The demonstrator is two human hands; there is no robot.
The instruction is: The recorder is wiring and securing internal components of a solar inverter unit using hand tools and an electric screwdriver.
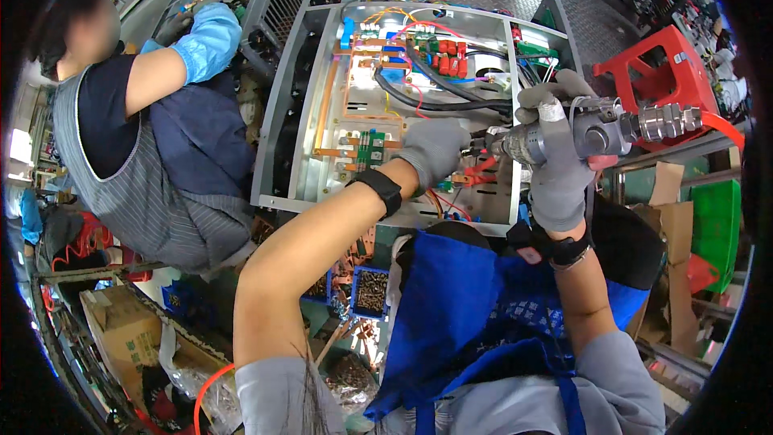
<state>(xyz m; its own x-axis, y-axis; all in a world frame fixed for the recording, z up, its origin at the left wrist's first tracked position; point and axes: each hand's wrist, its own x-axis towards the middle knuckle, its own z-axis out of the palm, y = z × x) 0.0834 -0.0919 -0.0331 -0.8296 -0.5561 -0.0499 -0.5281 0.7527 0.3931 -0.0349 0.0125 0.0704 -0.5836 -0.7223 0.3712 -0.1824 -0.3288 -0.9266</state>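
Observation:
My right hand [560, 165], in a grey glove, is wrapped round a silver air-powered driver [600, 135] held level, its nose pointing left over the wall of an open metal cabinet [514, 193]. My left hand [435, 149], also gloved, is inside the cabinet at the driver's tip. Its fingers are closed, and what they pinch is hidden by the glove. Close by are a red cable lug [478, 169] and a thick black cable [475, 102]. A green circuit board [370, 147] on copper bars lies left of my left hand.
An orange air hose [722, 127] runs to the driver, past a red stool [656, 72]. At the left sits a co-worker [153, 129] with blue sleeves. A blue bin of small fasteners [369, 290] stands below the cabinet, a cardboard box [129, 330] at lower left.

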